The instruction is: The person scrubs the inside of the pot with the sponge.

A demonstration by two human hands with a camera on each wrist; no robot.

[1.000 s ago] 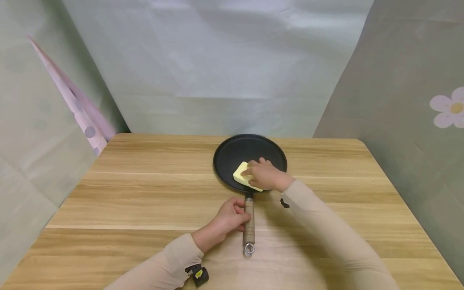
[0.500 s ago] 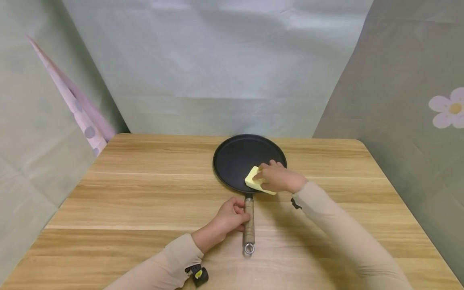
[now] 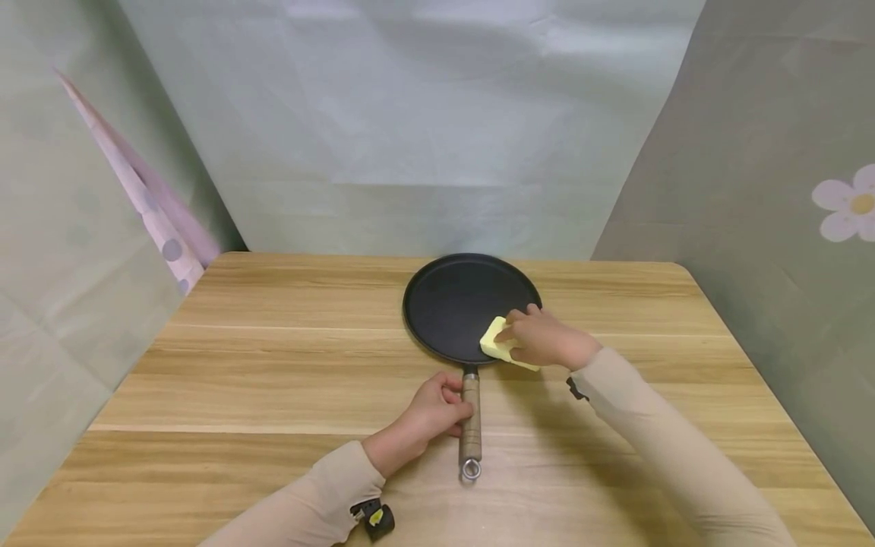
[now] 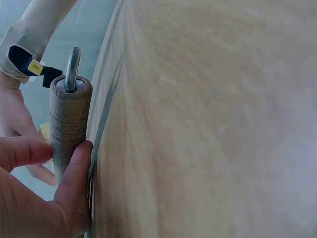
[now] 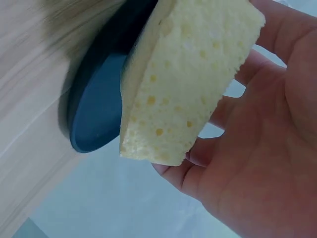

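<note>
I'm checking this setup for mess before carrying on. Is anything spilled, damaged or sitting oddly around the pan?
Nothing stands out. The black pan lies flat on the wooden table, the left hand grips its wooden handle, and the right hand holds a yellow sponge at the pan's near right rim. No spill or damage shows.

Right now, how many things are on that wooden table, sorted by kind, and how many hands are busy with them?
Pans: 1, the black pan, its wooden handle held by the left hand.
Sponges: 1, the yellow sponge, gripped by the right hand at the pan's near right edge.
Hands: 2.
Total: 2 things on the table, 2 hands.
</note>
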